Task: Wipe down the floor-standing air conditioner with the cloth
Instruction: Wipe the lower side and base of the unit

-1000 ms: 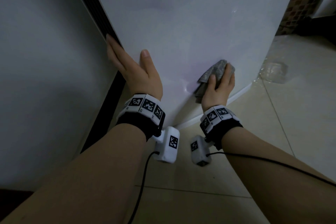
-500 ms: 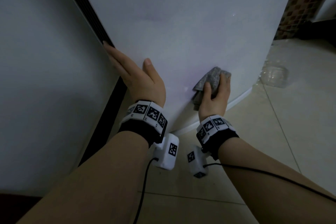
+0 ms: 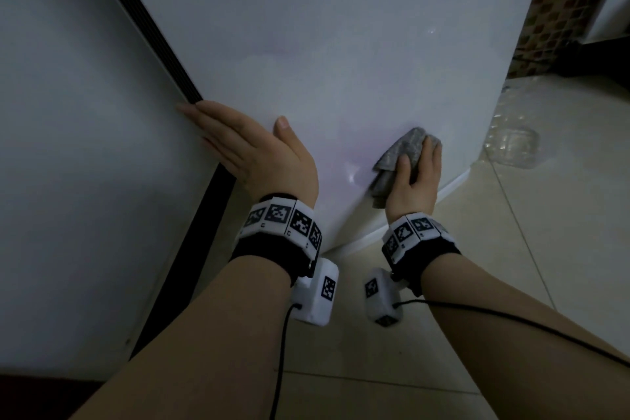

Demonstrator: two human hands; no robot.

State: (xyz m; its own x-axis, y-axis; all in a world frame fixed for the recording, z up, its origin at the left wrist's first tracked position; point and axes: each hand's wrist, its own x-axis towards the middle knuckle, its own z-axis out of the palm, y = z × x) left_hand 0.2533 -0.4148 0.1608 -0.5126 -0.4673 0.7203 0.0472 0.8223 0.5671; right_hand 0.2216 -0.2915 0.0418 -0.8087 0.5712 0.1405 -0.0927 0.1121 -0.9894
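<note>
- No word, letter, number or brand name can be read anywhere.
- White segmented plastic band on a black strap (image 3: 283, 225), at the wrist of the left hand (image 3: 259, 153): a row of square black-and-white coded markers, one per facet, four in view. Tiny dark marks sit under some, too small to tell.
- Matching white segmented band (image 3: 412, 235) at the wrist of the right hand (image 3: 414, 181): three such markers in view.
- Small white plastic box with a black cable (image 3: 315, 297), below the left band: one coded marker on its side.
- Second small white box (image 3: 381, 298), below the right band: one marker on its side, another, dim, on its lower end.
</note>
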